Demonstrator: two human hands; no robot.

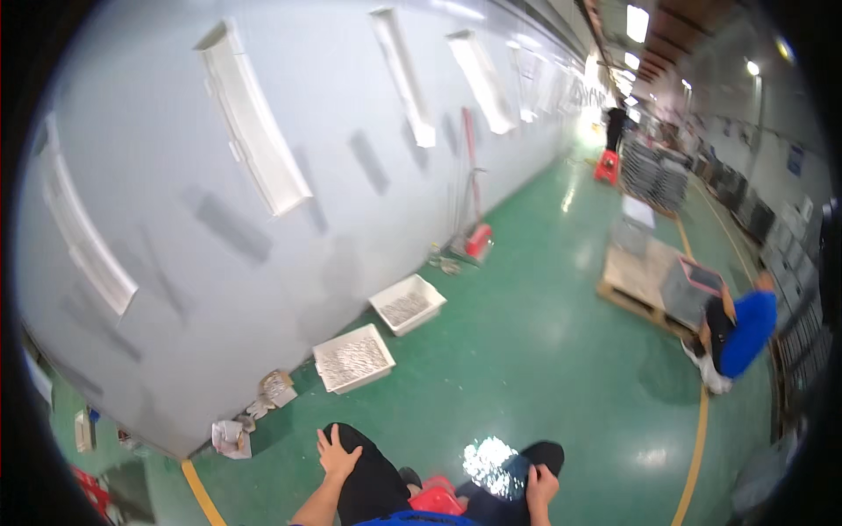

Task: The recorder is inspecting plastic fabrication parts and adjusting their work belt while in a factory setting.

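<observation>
My left hand (337,456) lies on my left knee with its fingers spread, holding nothing. Near my right thigh, my right hand (541,487) is closed with its fingers curled; whatever may be in it is hidden. Between my knees, beside the right hand, is a bright glittering patch (491,466); whether it is shiny material or a reflection I cannot tell. Part of a red plastic stool (437,497) shows between my legs. Ahead to the left, a white tray (358,386) and another white tray (405,329) hold many small metallic pieces on the green floor.
Small boxes and bags (231,438) stand along the grey wall (289,289). Farther on are a red broom and dustpan (478,242). At right, a person in blue (747,337) crouches beside a wooden pallet (633,276) bearing grey crates. Stacked grey parts (653,175) stand beyond.
</observation>
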